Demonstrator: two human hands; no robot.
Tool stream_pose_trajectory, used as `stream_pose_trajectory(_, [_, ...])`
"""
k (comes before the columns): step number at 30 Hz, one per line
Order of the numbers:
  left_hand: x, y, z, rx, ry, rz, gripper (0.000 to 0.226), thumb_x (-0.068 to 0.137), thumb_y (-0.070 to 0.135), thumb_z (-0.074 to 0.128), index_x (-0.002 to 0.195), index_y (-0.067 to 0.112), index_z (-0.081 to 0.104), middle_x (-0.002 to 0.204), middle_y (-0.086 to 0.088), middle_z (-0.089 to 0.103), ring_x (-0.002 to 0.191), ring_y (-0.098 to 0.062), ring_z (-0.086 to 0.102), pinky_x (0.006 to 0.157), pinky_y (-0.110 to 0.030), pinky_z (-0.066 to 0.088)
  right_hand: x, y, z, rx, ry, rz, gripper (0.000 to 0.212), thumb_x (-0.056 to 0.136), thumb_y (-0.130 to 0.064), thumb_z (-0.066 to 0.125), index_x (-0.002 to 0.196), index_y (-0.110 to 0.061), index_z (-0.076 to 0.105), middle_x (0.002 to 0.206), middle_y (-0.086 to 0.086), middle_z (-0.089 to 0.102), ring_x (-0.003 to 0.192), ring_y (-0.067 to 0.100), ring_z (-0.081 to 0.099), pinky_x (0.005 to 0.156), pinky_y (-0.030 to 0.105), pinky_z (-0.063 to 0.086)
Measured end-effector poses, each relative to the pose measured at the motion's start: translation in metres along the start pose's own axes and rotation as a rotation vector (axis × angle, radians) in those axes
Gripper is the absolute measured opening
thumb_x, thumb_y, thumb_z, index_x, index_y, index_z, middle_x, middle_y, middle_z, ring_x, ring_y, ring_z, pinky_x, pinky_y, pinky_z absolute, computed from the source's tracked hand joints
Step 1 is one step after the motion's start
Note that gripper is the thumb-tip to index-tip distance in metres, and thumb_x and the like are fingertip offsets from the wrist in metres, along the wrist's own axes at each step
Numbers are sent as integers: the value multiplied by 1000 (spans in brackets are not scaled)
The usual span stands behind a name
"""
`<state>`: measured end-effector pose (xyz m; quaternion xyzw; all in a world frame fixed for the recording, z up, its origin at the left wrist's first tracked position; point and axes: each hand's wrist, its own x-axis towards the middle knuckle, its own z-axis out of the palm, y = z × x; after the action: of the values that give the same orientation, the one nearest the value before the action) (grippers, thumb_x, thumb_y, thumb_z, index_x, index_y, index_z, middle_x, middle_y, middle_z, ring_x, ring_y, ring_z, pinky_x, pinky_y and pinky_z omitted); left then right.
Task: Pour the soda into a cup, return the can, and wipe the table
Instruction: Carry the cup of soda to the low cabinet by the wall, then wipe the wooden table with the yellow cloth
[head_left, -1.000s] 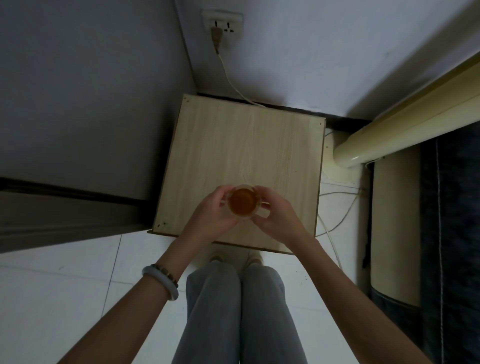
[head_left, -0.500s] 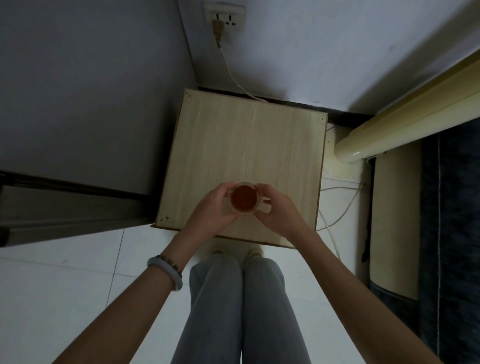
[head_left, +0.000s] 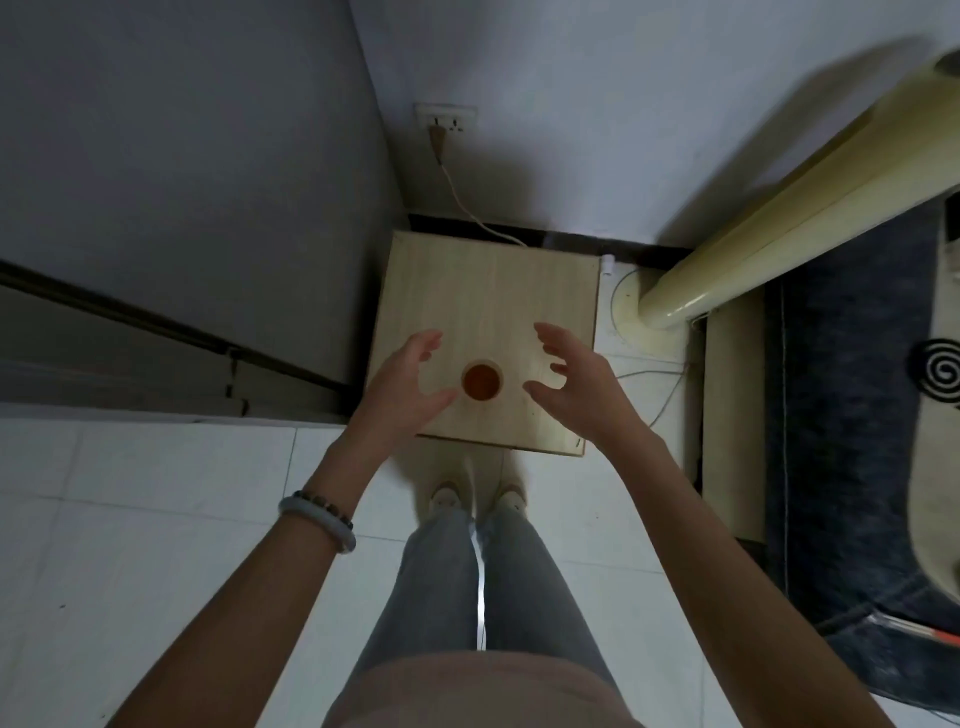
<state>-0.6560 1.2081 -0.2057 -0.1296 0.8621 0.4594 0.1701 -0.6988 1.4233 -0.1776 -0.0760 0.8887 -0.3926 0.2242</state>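
Note:
A clear cup (head_left: 482, 382) holding amber soda stands upright on the small light-wood table (head_left: 493, 291), near its front edge. My left hand (head_left: 408, 384) hovers just left of the cup, fingers spread, holding nothing. My right hand (head_left: 574, 379) hovers to the cup's right, also spread and empty. Neither hand touches the cup. No can or cloth is in view.
A wall socket (head_left: 445, 118) with a plugged cable (head_left: 467, 208) is behind the table. A grey cabinet side (head_left: 182, 182) rises on the left. A cream bed frame (head_left: 753, 244) and dark blue bedding (head_left: 852, 415) lie right. White floor tiles (head_left: 156, 545) and my legs are below.
Both hands have let go of the cup and spread apart to either side. The cup now stands on the table. The view has pulled back and higher.

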Motion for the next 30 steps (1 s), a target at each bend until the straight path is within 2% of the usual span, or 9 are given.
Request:
stream_pose_trajectory(4, [-40, 63, -24, -99, 57, 79, 69, 77, 14, 74, 135, 25, 39, 127, 12, 47, 116, -5, 45, 100, -23, 36, -40, -50, -42, 21, 40, -71, 68, 82, -14, 69, 141, -18, 35, 140, 1, 44, 121, 13, 46, 97, 23, 42])
stream_pose_trajectory(8, [-69, 111, -41, -162, 105, 218, 65, 76, 15, 75, 127, 32, 39, 118, 18, 51, 111, 0, 50, 96, -19, 40, -77, -84, -77, 61, 109, -132, 69, 81, -13, 70, 140, -17, 36, 138, 1, 46, 118, 9, 46, 95, 19, 40])
stream_pose_trajectory(11, [-83, 137, -49, -169, 116, 323, 66, 75, 14, 76, 126, 34, 39, 116, 23, 50, 110, 3, 50, 93, -13, 40, -103, -97, -96, 128, 196, -143, 70, 80, -12, 71, 140, -19, 36, 134, 1, 50, 118, 10, 49, 97, 22, 42])
stream_pose_trajectory(14, [-90, 158, -53, -158, 95, 413, 66, 75, 13, 76, 125, 36, 40, 116, 24, 51, 108, 1, 52, 91, -13, 41, -125, -103, -108, 174, 280, -127, 69, 80, -11, 71, 140, -21, 36, 130, 1, 52, 117, 9, 49, 99, 25, 43])
stream_pose_trajectory(17, [-88, 168, -51, -142, 41, 487, 68, 75, 13, 76, 128, 35, 41, 116, 26, 52, 109, 1, 53, 93, -16, 42, -143, -103, -111, 189, 367, -77, 69, 81, -13, 71, 140, -22, 36, 127, -4, 53, 115, 3, 49, 99, 20, 42])
stream_pose_trajectory(19, [-87, 174, -48, -147, -25, 505, 70, 74, 16, 77, 128, 42, 40, 117, 31, 52, 111, 1, 52, 95, -21, 42, -159, -104, -112, 194, 443, -20, 68, 82, -16, 70, 139, -26, 36, 125, -11, 52, 114, -3, 48, 98, 15, 41])
stream_pose_trajectory(21, [-87, 181, -45, -144, -100, 529, 71, 74, 17, 76, 126, 47, 39, 121, 27, 53, 113, 2, 51, 97, -23, 41, -175, -105, -111, 218, 519, 24, 67, 82, -16, 70, 138, -29, 36, 123, -14, 51, 114, -4, 48, 98, 14, 40])
stream_pose_trajectory(25, [-91, 197, -30, -129, -267, 616, 69, 75, 9, 76, 129, 32, 40, 121, 16, 54, 111, 7, 51, 96, -10, 37, -207, -102, -102, 208, 668, 111, 67, 82, -17, 70, 138, -26, 36, 125, -9, 52, 114, 1, 49, 97, 17, 41])
stream_pose_trajectory(30, [-100, 210, 4, -48, -538, 709, 68, 74, 12, 77, 132, 24, 42, 122, 9, 57, 111, 0, 53, 96, -14, 39, -256, -93, -74, 247, 878, 278, 67, 81, -17, 71, 138, -24, 37, 127, -5, 54, 114, 4, 51, 97, 19, 42])
